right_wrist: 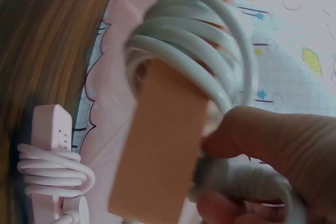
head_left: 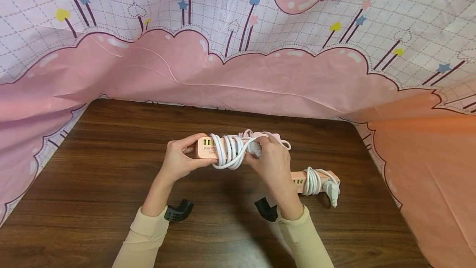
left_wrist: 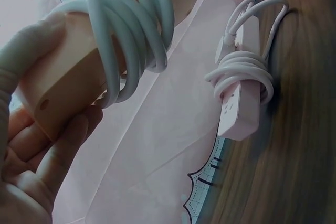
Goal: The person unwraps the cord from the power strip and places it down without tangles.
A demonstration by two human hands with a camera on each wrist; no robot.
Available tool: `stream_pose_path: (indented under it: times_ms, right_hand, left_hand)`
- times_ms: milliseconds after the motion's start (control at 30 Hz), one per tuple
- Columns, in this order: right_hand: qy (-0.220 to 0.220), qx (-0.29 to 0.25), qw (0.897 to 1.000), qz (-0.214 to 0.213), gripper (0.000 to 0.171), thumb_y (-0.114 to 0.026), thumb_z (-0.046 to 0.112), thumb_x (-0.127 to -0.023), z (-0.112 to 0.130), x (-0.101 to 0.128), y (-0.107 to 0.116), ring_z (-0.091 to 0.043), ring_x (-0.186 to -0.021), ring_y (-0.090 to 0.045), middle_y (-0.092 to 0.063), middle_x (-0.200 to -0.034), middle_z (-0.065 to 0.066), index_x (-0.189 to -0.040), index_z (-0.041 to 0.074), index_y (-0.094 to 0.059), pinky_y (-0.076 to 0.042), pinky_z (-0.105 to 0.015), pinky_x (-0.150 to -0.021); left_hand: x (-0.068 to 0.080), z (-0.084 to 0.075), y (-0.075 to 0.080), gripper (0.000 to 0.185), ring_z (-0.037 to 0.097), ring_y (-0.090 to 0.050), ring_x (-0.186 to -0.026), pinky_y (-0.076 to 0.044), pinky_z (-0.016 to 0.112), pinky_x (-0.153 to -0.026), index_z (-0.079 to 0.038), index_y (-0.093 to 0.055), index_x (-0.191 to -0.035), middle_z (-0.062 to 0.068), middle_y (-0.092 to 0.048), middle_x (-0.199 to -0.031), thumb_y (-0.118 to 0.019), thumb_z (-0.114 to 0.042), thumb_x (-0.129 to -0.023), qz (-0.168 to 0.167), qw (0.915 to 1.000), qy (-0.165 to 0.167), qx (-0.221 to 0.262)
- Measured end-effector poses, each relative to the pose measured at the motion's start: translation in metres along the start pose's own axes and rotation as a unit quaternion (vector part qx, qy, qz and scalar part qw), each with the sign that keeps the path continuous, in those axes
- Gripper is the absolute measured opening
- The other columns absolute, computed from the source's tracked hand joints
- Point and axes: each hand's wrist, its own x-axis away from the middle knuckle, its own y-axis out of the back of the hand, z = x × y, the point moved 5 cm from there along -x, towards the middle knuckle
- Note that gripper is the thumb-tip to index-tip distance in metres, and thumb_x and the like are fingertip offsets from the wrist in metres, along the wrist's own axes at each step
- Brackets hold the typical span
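one orange power strip (head_left: pixel 202 148), apparently lettered "s204", is clamped in the left grip (head_left: pixel 180 158), its plug (head_left: pixel 254 149) in the right grip (head_left: pixel 273 158).

The head view is bright, a soft shadow (head_left: pixel 256 235) crossing the table (head_left: pixel 104 168) at lower centre. Wrist views look dimmer (the left's upper left glares).
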Motion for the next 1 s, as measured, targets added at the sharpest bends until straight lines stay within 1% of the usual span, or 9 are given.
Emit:
stream_pose_path:
  times_ms: [133, 233, 333, 500, 633, 733, 833, 933, 1000]
  right_hand:
    - [-0.007, 0.019, 1.0, -0.01, 0.037, -0.083, 0.018, -0.062, 0.001, 0.002, 0.0, -0.033, -0.064, -0.06, -0.064, -0.088, -0.02, -0.084, -0.003, -0.063, -0.049, -0.044, -0.05]
    - [-0.018, 0.035, 0.999, -0.01, 0.035, -0.081, 0.015, -0.062, 0.002, 0.004, 0.0, -0.035, -0.054, -0.056, -0.06, -0.08, -0.02, -0.081, -0.004, -0.059, -0.047, -0.045, -0.046]
    - [-0.023, 0.044, 0.999, -0.009, 0.033, -0.079, 0.013, -0.062, 0.004, 0.004, 0.0, -0.035, -0.049, -0.054, -0.057, -0.075, -0.019, -0.079, -0.004, -0.056, -0.045, -0.045, -0.044]
    - [-0.014, 0.066, 0.997, -0.033, 0.034, -0.077, 0.011, -0.061, 0.007, 0.005, 0.002, -0.034, -0.048, -0.054, -0.058, -0.073, -0.019, -0.083, -0.005, -0.058, -0.044, -0.044, -0.041]
    - [0.0, 0.06, 0.997, -0.052, 0.033, -0.076, 0.009, -0.063, 0.005, 0.003, 0.005, -0.032, -0.048, -0.053, -0.058, -0.072, -0.018, -0.085, -0.005, -0.056, -0.042, -0.043, -0.04]
    - [0.01, 0.04, 0.998, -0.041, 0.032, -0.078, 0.01, -0.064, 0.002, 0.001, 0.007, -0.031, -0.051, -0.055, -0.059, -0.071, -0.017, -0.083, -0.003, -0.055, -0.044, -0.044, -0.043]
    - [0.011, 0.023, 1.0, -0.014, 0.033, -0.078, 0.011, -0.064, -0.002, -0.002, 0.006, -0.03, -0.053, -0.057, -0.06, -0.071, -0.015, -0.083, -0.001, -0.054, -0.045, -0.044, -0.045]
    - [0.007, 0.022, 1.0, 0.009, 0.034, -0.078, 0.013, -0.064, -0.004, -0.004, 0.005, -0.029, -0.052, -0.056, -0.061, -0.07, -0.013, -0.083, 0.0, -0.054, -0.044, -0.044, -0.045]
    - [0.008, 0.033, 0.999, 0.015, 0.034, -0.078, 0.015, -0.063, -0.006, -0.004, 0.005, -0.027, -0.05, -0.054, -0.06, -0.066, -0.011, -0.084, 0.001, -0.054, -0.043, -0.043, -0.046]
  left_hand:
    - [-0.003, -0.007, -0.003, 0.051, 0.006, -0.06, -0.072, -0.051, 0.016, -0.063, 0.017, -0.062, -0.099, 0.026, -0.066, -0.086, -0.083, 0.016, -0.052, 0.004, 1.0, -0.004, -0.008]
    - [-0.004, -0.009, -0.005, 0.053, 0.008, -0.061, -0.072, -0.051, 0.016, -0.063, 0.017, -0.062, -0.099, 0.026, -0.067, -0.087, -0.084, 0.014, -0.051, 0.004, 0.9998, -0.011, -0.015]
    - [-0.003, -0.009, -0.005, 0.054, 0.012, -0.062, -0.074, -0.051, 0.016, -0.065, 0.016, -0.062, -0.101, 0.025, -0.067, -0.089, -0.085, 0.012, -0.051, 0.001, 0.9997, -0.009, -0.023]
    - [-0.002, -0.012, -0.006, 0.052, 0.013, -0.062, -0.071, -0.051, 0.015, -0.062, 0.015, -0.063, -0.099, 0.024, -0.067, -0.087, -0.085, 0.012, -0.052, -0.003, 0.9995, -0.018, -0.027]
    - [-0.003, -0.016, -0.008, 0.05, 0.01, -0.061, -0.068, -0.05, 0.016, -0.059, 0.014, -0.063, -0.098, 0.023, -0.067, -0.084, -0.085, 0.012, -0.053, -0.01, 0.9992, -0.032, -0.022]
    - [-0.003, -0.016, -0.009, 0.05, 0.009, -0.062, -0.069, -0.051, 0.017, -0.059, 0.014, -0.063, -0.098, 0.022, -0.067, -0.084, -0.084, 0.013, -0.053, -0.014, 0.9993, -0.03, -0.015]
    - [-0.003, -0.015, -0.01, 0.049, 0.009, -0.062, -0.069, -0.051, 0.017, -0.059, 0.014, -0.063, -0.098, 0.022, -0.068, -0.084, -0.084, 0.013, -0.054, -0.015, 0.9994, -0.026, -0.015]
    - [-0.002, -0.015, -0.011, 0.048, 0.01, -0.063, -0.069, -0.051, 0.018, -0.058, 0.013, -0.063, -0.097, 0.021, -0.068, -0.084, -0.084, 0.012, -0.054, -0.015, 0.9994, -0.024, -0.017]
    - [-0.003, -0.015, -0.011, 0.048, 0.01, -0.062, -0.068, -0.051, 0.018, -0.058, 0.013, -0.064, -0.097, 0.021, -0.068, -0.084, -0.085, 0.011, -0.054, -0.015, 0.9994, -0.025, -0.018]
